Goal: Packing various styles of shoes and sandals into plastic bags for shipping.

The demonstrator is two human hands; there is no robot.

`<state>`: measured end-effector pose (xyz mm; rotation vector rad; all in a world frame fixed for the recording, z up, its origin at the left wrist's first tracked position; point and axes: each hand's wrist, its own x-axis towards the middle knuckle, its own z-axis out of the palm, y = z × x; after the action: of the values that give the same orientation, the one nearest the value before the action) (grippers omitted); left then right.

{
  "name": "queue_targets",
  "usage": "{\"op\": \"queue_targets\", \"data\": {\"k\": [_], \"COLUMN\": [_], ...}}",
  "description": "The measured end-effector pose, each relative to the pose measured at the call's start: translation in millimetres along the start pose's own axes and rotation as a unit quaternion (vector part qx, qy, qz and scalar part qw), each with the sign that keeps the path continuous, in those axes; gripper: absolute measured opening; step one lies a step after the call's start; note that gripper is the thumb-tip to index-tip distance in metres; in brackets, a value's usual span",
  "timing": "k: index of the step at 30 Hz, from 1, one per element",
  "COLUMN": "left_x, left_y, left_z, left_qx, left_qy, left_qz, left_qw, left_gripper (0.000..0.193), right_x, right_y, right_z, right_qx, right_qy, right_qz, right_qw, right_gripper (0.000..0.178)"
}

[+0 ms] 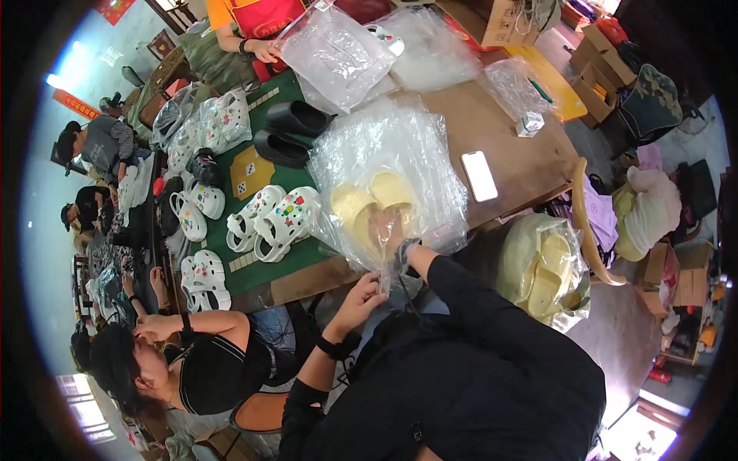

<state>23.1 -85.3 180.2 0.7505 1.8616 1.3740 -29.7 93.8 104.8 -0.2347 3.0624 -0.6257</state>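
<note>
Yellow slippers (355,206) — paired — inside clear bag (386,263).

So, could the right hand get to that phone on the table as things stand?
Probably yes, but not straight away: the right hand appears to be inside the clear bag around the yellow slippers. Once out, only layered plastic bags seem to lie between, and nothing covers the phone.

Glossy plastic bags (421,142), smooth matt yellow slippers (352,203)
The bags look crinkled, the brown counter (496,119) smooth with a dull sheen.
</note>
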Motion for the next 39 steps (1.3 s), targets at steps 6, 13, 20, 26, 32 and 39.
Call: {"op": "queue_targets", "data": {"k": [6,13,20,26,32,39], "left_x": [19,60,127,161,205,247], "left_y": [-26,-70,-43,-57,-56,-72], "left_z": [-17,-70,-85,-128,-153,-176], "left_qx": [-0.324,-0.51,-0.456,-0.231,-0.182,-0.137], "left_qy": [0.501,0.313,0.379,0.426,0.382,0.324], "left_qz": [-0.239,-0.08,-0.036,-0.038,-0.073,-0.107], "left_qw": [0.766,0.798,0.805,0.874,0.903,0.93], "left_gripper": [0.066,0.032,0.025,0.026,0.028,0.034], "right_x": [-36,-99,-166,-195,-182,-167], "right_y": [27,40,63,71,97,111], "right_z": [-10,-30,-109,-123,-155,-177], "right_qx": [0.009,0.264,0.27,0.276,0.348,0.224], "right_qy": [0.048,-0.051,-0.061,0.282,0.436,0.383], "right_qz": [-0.187,-0.199,0.129,0.318,0.34,0.385], "right_qw": [0.981,0.942,0.952,0.862,0.757,0.809], "right_gripper": [0.043,0.029,0.032,0.047,0.054,0.051]}}
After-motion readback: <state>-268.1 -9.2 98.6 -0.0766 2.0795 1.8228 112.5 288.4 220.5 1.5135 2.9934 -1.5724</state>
